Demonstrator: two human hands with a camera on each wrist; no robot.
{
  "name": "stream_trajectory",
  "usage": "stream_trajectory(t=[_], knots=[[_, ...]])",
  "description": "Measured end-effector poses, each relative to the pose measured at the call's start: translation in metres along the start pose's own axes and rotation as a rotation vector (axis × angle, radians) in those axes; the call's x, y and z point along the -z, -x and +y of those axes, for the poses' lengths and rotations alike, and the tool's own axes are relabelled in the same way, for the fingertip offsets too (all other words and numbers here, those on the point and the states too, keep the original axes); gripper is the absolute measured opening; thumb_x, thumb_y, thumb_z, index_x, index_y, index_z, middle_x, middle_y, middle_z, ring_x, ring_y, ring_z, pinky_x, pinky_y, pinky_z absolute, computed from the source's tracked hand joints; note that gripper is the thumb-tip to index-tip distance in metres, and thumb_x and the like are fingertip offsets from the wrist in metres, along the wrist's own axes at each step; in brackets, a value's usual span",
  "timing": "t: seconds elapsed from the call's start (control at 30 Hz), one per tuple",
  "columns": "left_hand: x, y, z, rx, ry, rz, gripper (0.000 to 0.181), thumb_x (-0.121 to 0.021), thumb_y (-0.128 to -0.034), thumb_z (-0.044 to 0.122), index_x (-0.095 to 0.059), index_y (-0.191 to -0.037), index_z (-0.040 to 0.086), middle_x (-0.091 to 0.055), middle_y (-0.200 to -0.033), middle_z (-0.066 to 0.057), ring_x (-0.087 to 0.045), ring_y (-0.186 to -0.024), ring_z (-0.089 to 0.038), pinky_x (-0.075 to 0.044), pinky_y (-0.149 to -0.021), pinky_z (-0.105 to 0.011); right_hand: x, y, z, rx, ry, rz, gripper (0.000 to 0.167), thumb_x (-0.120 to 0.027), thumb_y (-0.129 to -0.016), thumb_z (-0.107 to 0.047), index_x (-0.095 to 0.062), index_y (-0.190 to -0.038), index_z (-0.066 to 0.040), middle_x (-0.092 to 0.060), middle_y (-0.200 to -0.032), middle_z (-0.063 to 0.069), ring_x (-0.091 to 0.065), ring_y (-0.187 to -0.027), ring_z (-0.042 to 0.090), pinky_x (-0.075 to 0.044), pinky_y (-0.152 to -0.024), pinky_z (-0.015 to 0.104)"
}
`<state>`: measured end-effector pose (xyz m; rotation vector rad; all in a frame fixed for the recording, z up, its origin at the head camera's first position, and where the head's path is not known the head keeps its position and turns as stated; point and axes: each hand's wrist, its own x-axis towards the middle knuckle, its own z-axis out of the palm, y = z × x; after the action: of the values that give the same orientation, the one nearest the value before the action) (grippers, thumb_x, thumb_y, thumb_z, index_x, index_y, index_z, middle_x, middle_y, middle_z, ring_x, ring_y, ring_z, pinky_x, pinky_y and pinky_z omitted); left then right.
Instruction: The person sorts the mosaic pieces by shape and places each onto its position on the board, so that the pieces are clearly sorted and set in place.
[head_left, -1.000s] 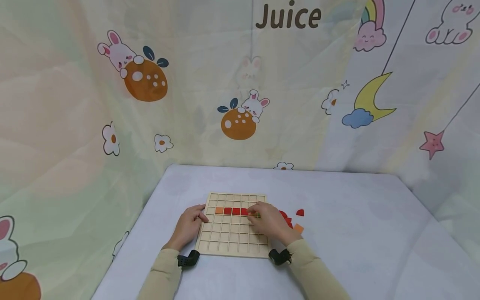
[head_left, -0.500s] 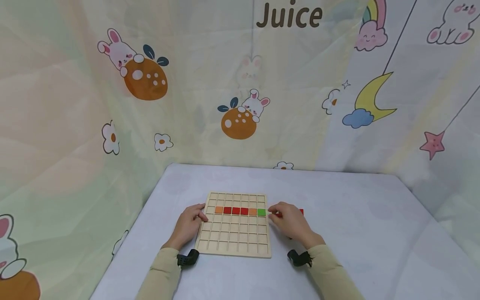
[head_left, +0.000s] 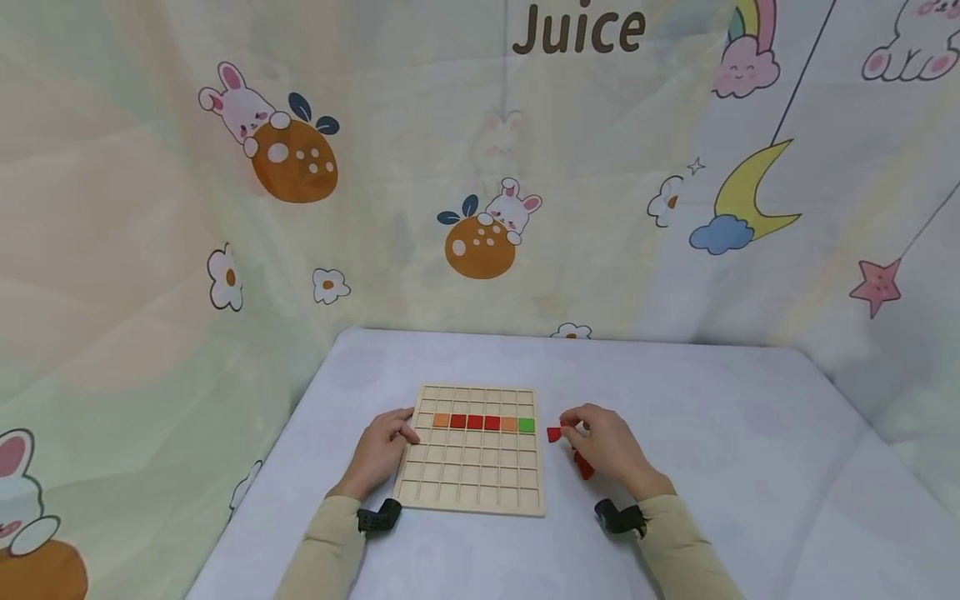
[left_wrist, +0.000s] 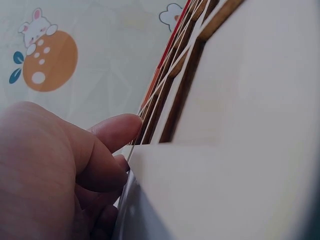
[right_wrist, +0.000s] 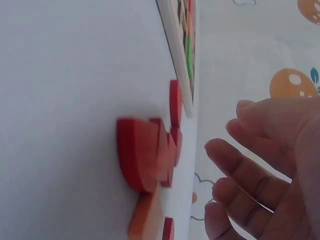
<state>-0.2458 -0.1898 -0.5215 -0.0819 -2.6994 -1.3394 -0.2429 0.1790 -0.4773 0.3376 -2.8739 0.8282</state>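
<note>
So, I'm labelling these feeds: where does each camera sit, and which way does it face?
Head: worn on the head, facing forward and down over the table and gridded board; left hand, right hand and both sleeves show.
Left wrist: on the left wrist, facing the board's edge, patterned curtain behind; only the left hand shows.
Right wrist: on the right wrist, facing loose red pieces, picture turned sideways; only the right hand shows.
Shared: head and right wrist both show the green square.
</note>
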Motion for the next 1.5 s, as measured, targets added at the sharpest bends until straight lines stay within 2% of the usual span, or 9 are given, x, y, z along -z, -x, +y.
stream_trajectory(t=[0.2,0.3,0.43,0.7,0.9,0.97,1.13,1.37,1.5], knots=[[0.0,-0.001,0.0,0.003,-0.001,0.013,0.032,-0.051,-0.0894,-0.003,-0.069,-0.071,0.016,-0.055,-0.141,-0.006,-0.039,-0.138,-0.031,-0.03,-0.112,-0.054,0.016,-0.001,0.013,-0.07,-0.046,-0.047,0.026,-0.07,-0.089,-0.021,-0.07,-0.114,-0.013,-0.067,-0.101,0.0,-0.057,-0.086,0.019,-0.054,-0.068,0.03],[0.001,-0.001,0.0,0.01,-0.005,0.011,0.033,-0.05,-0.0898,-0.003,-0.069,-0.071,0.016,-0.055,-0.141,-0.006,-0.038,-0.139,-0.031,-0.03,-0.113,-0.054,0.022,-0.002,0.02,-0.09,-0.055,-0.073,0.025,-0.07,-0.089,-0.021,-0.07,-0.112,-0.012,-0.067,-0.099,0.001,-0.057,-0.083,0.018,-0.054,-0.068,0.028],[0.001,-0.001,-0.001,0.019,-0.005,0.012,0.033,-0.049,-0.0897,-0.002,-0.069,-0.07,0.017,-0.054,-0.141,-0.006,-0.038,-0.139,-0.032,-0.03,-0.112,-0.054,0.028,-0.002,0.028,-0.089,-0.052,-0.11,0.021,-0.07,-0.089,-0.019,-0.071,-0.108,-0.011,-0.067,-0.097,0.001,-0.057,-0.085,0.018,-0.055,-0.071,0.03],[0.002,-0.001,-0.001,0.029,0.003,0.002,0.033,-0.048,-0.0906,0.0,-0.069,-0.071,0.017,-0.054,-0.142,-0.003,-0.036,-0.14,-0.03,-0.028,-0.114,-0.052,0.03,-0.001,0.038,-0.086,-0.036,-0.157,0.013,-0.073,-0.085,-0.016,-0.072,-0.097,-0.012,-0.064,-0.086,-0.003,-0.054,-0.079,0.017,-0.049,-0.061,0.026],[0.001,-0.001,-0.001,0.022,-0.006,0.004,0.033,-0.049,-0.0905,-0.001,-0.069,-0.071,0.016,-0.054,-0.141,-0.005,-0.037,-0.139,-0.031,-0.028,-0.113,-0.054,0.033,0.003,0.043,-0.108,-0.042,-0.21,0.013,-0.073,-0.086,-0.019,-0.072,-0.097,-0.012,-0.064,-0.086,-0.002,-0.054,-0.08,0.018,-0.049,-0.065,0.028],[0.0,-0.001,-0.001,0.025,-0.007,0.004,0.033,-0.049,-0.0903,-0.002,-0.069,-0.071,0.016,-0.054,-0.141,-0.005,-0.037,-0.139,-0.031,-0.028,-0.113,-0.054,0.034,0.005,0.046,-0.093,-0.041,-0.224,0.012,-0.073,-0.086,-0.018,-0.071,-0.096,-0.012,-0.064,-0.086,-0.002,-0.053,-0.08,0.017,-0.048,-0.065,0.029],[0.0,-0.001,-0.001,0.022,-0.008,0.005,0.034,-0.049,-0.0904,-0.002,-0.069,-0.071,0.016,-0.055,-0.14,-0.005,-0.038,-0.139,-0.03,-0.029,-0.113,-0.054,0.037,0.007,0.053,-0.08,-0.052,-0.258,0.009,-0.075,-0.084,-0.018,-0.069,-0.09,-0.013,-0.06,-0.08,-0.003,-0.051,-0.073,0.016,-0.045,-0.06,0.029],[-0.001,-0.001,-0.001,0.018,-0.003,0.006,0.034,-0.049,-0.0907,-0.002,-0.069,-0.071,0.017,-0.055,-0.141,-0.004,-0.038,-0.139,-0.03,-0.029,-0.113,-0.053,0.036,0.009,0.053,-0.13,-0.068,-0.329,0.023,-0.08,-0.079,-0.024,-0.066,-0.094,-0.013,-0.055,-0.076,-0.001,-0.05,-0.074,0.017,-0.043,-0.06,0.029],[-0.003,-0.002,-0.002,0.019,-0.008,0.007,0.034,-0.049,-0.0906,-0.002,-0.069,-0.07,0.017,-0.055,-0.14,-0.005,-0.038,-0.139,-0.03,-0.029,-0.113,-0.053,0.036,0.01,0.051,-0.145,-0.086,-0.346,0.027,-0.082,-0.076,-0.022,-0.064,-0.094,-0.013,-0.053,-0.073,0.0,-0.05,-0.071,0.016,-0.041,-0.059,0.029]])
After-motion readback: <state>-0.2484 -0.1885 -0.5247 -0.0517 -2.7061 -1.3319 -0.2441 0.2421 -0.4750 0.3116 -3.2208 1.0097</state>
